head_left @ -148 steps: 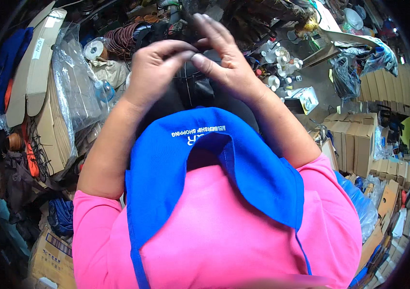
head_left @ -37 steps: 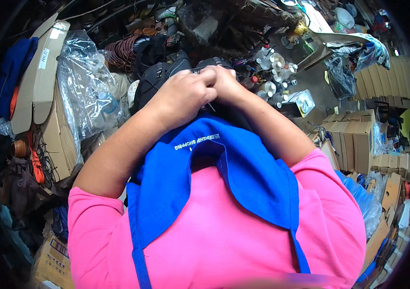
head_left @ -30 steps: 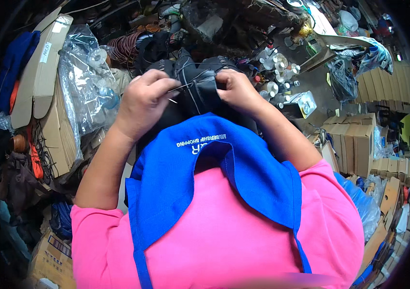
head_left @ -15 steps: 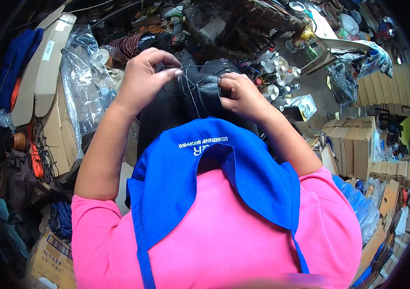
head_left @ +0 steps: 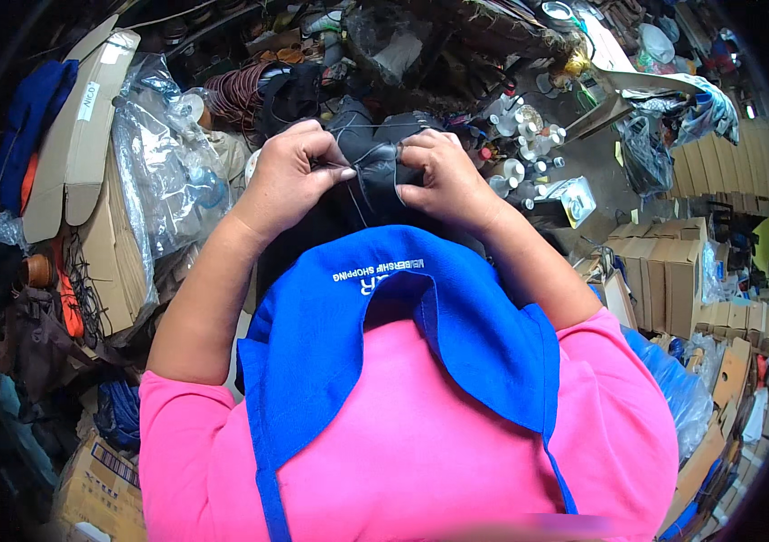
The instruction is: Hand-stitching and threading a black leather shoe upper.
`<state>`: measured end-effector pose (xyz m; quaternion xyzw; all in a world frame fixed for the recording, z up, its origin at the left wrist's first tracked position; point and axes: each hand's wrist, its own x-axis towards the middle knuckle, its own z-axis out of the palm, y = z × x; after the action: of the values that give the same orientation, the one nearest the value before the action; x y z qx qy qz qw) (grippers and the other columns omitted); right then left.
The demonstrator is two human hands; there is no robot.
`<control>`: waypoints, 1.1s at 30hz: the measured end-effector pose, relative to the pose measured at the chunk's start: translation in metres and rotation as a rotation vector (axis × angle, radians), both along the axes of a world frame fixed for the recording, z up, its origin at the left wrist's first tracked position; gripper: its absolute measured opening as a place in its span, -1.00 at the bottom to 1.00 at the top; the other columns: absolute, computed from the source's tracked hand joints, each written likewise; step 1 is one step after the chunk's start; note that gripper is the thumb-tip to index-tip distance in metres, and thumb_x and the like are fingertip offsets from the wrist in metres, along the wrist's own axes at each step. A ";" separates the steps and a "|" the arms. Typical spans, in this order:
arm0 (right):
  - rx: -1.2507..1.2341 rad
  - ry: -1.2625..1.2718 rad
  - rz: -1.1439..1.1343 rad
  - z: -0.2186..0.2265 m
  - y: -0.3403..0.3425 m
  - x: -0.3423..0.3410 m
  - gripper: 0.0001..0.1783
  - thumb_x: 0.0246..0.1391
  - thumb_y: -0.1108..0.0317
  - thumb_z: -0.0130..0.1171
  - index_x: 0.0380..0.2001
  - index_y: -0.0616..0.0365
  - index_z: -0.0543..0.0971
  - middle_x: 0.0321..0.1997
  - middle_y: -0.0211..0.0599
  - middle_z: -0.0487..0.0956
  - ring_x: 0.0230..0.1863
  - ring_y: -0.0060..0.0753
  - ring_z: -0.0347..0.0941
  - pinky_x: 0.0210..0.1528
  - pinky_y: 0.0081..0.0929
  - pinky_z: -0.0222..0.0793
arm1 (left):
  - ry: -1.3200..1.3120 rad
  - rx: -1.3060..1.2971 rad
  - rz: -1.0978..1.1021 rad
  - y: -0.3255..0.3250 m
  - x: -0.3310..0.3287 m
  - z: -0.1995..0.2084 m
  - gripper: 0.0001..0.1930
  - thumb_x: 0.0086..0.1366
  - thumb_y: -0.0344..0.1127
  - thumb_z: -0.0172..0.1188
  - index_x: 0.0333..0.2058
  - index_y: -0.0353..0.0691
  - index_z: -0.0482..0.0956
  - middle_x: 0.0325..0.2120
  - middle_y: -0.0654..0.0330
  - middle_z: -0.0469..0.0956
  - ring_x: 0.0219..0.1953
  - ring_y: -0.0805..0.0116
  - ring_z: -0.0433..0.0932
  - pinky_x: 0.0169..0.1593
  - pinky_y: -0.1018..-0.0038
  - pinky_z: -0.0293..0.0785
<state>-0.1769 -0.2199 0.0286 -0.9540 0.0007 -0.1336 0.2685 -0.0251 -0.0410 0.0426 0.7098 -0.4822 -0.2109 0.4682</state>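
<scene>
A shiny black leather piece (head_left: pixel 378 179) lies at my lap, over dark clothing; its full shape is partly hidden by my fingers. My right hand (head_left: pixel 449 181) is closed on its right side, thumb below and fingers above. At its left edge my left hand (head_left: pixel 287 179) pinches with thumb and forefinger, apparently on a thin dark cord (head_left: pixel 363 211) that trails down along the leather. The exact pinch point is too small to make out clearly. Below both hands hangs the blue apron (head_left: pixel 312 316) over my pink shirt.
Several bottles and jars (head_left: pixel 524 135) stand on the floor ahead to the right. Flattened cardboard (head_left: pixel 77 135) and clear plastic sheeting (head_left: pixel 167 163) lean at the left. A coil of brown cord (head_left: pixel 238 95) lies beyond my left hand. Cardboard boxes (head_left: pixel 660 271) are stacked at the right.
My left hand has come down and nearer to the leather piece. The cord loops stretched between my hands have drawn in. My right hand keeps its hold, shifted slightly left.
</scene>
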 end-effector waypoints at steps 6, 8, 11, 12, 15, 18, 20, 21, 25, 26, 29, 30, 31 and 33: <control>-0.162 0.005 -0.086 0.000 -0.002 0.013 -0.86 -0.13 0.29 0.21 -0.56 0.08 0.50 -0.53 -0.34 0.49 -0.31 -0.19 0.44 -0.13 -0.24 0.22 | 0.044 -0.081 0.050 -0.007 0.000 -0.030 -0.88 -0.05 -0.50 0.37 -0.50 -0.30 0.59 -0.49 0.26 0.42 -0.38 0.47 0.42 -0.30 0.55 0.33; -0.241 -0.004 -0.062 0.003 -0.003 0.011 -0.88 -0.13 0.30 0.22 -0.56 0.06 0.51 -0.51 -0.37 0.50 -0.30 -0.23 0.44 -0.13 -0.24 0.22 | -0.021 -0.138 0.072 -0.005 -0.001 -0.030 -0.86 -0.06 -0.49 0.38 -0.47 -0.28 0.61 -0.43 0.25 0.44 -0.37 0.46 0.43 -0.27 0.55 0.35; -0.352 -0.029 -0.042 0.006 -0.002 0.006 -0.87 -0.16 0.30 0.25 -0.58 0.05 0.50 -0.47 -0.39 0.51 -0.29 -0.26 0.44 -0.11 -0.26 0.22 | -0.123 -0.251 0.113 0.001 -0.002 -0.027 -0.77 -0.03 -0.47 0.39 -0.34 -0.25 0.61 -0.39 0.27 0.45 -0.33 0.50 0.44 -0.24 0.57 0.36; -0.262 -0.064 -0.069 0.010 0.001 0.004 -0.86 -0.17 0.29 0.27 -0.55 0.04 0.52 -0.44 -0.40 0.52 -0.28 -0.26 0.45 -0.10 -0.27 0.22 | -0.121 -0.252 0.113 0.004 -0.003 -0.026 -0.77 -0.03 -0.47 0.39 -0.34 -0.25 0.61 -0.39 0.27 0.45 -0.33 0.50 0.44 -0.24 0.57 0.36; -0.097 -0.144 -0.070 0.003 0.003 0.003 -0.83 -0.18 0.25 0.31 -0.49 0.03 0.56 -0.36 -0.39 0.53 -0.23 -0.27 0.46 -0.09 -0.29 0.24 | 0.097 -0.200 0.262 0.016 -0.001 -0.049 -0.71 0.09 -0.41 0.37 -0.21 -0.29 0.51 -0.32 0.29 0.50 -0.31 0.59 0.46 -0.19 0.64 0.40; 0.005 -0.188 -0.028 -0.003 0.007 0.008 -0.77 -0.17 0.22 0.33 -0.38 0.03 0.62 -0.27 -0.35 0.57 -0.16 -0.24 0.48 -0.09 -0.30 0.29 | 0.434 -0.086 0.274 0.021 -0.009 -0.055 -0.77 0.12 -0.42 0.34 -0.26 -0.29 0.50 -0.37 0.30 0.52 -0.33 0.60 0.47 -0.18 0.63 0.41; 0.106 -0.089 -0.029 -0.012 0.007 0.011 -0.78 -0.18 0.26 0.32 -0.39 0.06 0.64 -0.23 -0.33 0.57 -0.14 -0.20 0.49 -0.08 -0.28 0.32 | 0.363 -0.092 0.282 0.019 -0.007 -0.057 -0.80 0.14 -0.43 0.32 -0.28 -0.28 0.50 -0.43 0.33 0.52 -0.34 0.62 0.47 -0.21 0.64 0.41; 0.125 -0.090 -0.058 -0.017 0.007 0.015 -0.80 -0.18 0.30 0.31 -0.41 0.11 0.65 -0.27 -0.27 0.59 -0.22 -0.16 0.52 -0.14 -0.31 0.39 | 0.360 -0.075 0.280 0.018 -0.005 -0.060 -0.80 0.14 -0.42 0.32 -0.29 -0.28 0.50 -0.42 0.33 0.53 -0.35 0.62 0.47 -0.22 0.65 0.41; 0.363 0.051 -0.161 -0.023 0.010 0.026 -0.82 -0.18 0.36 0.28 -0.44 0.20 0.64 -0.43 -0.15 0.58 -0.38 -0.18 0.54 -0.28 -0.38 0.46 | 0.372 0.006 0.259 0.017 -0.001 -0.058 -0.81 0.12 -0.42 0.33 -0.32 -0.29 0.50 -0.44 0.34 0.52 -0.38 0.64 0.46 -0.26 0.66 0.42; 0.362 0.049 -0.163 -0.028 0.011 0.028 -0.82 -0.18 0.36 0.28 -0.44 0.20 0.64 -0.43 -0.15 0.58 -0.38 -0.18 0.54 -0.28 -0.38 0.46 | 0.371 0.006 0.256 0.017 0.001 -0.057 -0.81 0.12 -0.42 0.33 -0.32 -0.29 0.50 -0.44 0.34 0.52 -0.38 0.64 0.46 -0.26 0.66 0.42; 0.439 0.081 -0.196 -0.034 0.015 0.031 -0.81 -0.20 0.37 0.28 -0.45 0.22 0.63 -0.42 -0.18 0.58 -0.39 -0.16 0.54 -0.29 -0.42 0.45 | 0.480 0.082 0.213 0.020 0.006 -0.060 -0.72 0.08 -0.44 0.36 -0.27 -0.30 0.46 -0.36 0.29 0.51 -0.32 0.60 0.47 -0.21 0.63 0.43; 0.464 0.098 -0.214 -0.034 0.018 0.031 -0.82 -0.19 0.34 0.28 -0.48 0.20 0.62 -0.43 -0.21 0.57 -0.37 -0.16 0.53 -0.27 -0.38 0.42 | 0.277 0.031 0.229 0.020 0.008 -0.063 -0.63 0.05 -0.44 0.38 -0.19 -0.29 0.43 -0.27 0.25 0.48 -0.25 0.55 0.46 -0.15 0.59 0.42; 0.489 0.115 -0.234 -0.034 0.019 0.032 -0.82 -0.19 0.31 0.28 -0.50 0.19 0.61 -0.44 -0.24 0.56 -0.35 -0.16 0.51 -0.25 -0.35 0.39 | 0.075 -0.020 0.242 0.019 0.009 -0.064 -0.54 0.02 -0.43 0.40 -0.12 -0.29 0.39 -0.18 0.20 0.46 -0.18 0.51 0.45 -0.09 0.56 0.42; 0.317 0.126 -0.161 -0.028 0.010 0.030 -0.83 -0.18 0.28 0.26 -0.53 0.16 0.59 -0.44 -0.26 0.55 -0.31 -0.15 0.48 -0.21 -0.30 0.33 | 0.041 -0.069 0.260 0.015 0.008 -0.062 -0.42 -0.08 -0.28 0.46 -0.10 -0.28 0.39 -0.16 0.10 0.44 -0.13 0.31 0.44 -0.04 0.43 0.40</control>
<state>-0.1474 -0.2095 0.0008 -0.9031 0.1152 -0.0927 0.4033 -0.0173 -0.0257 -0.0194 0.7453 -0.3835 -0.1464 0.5254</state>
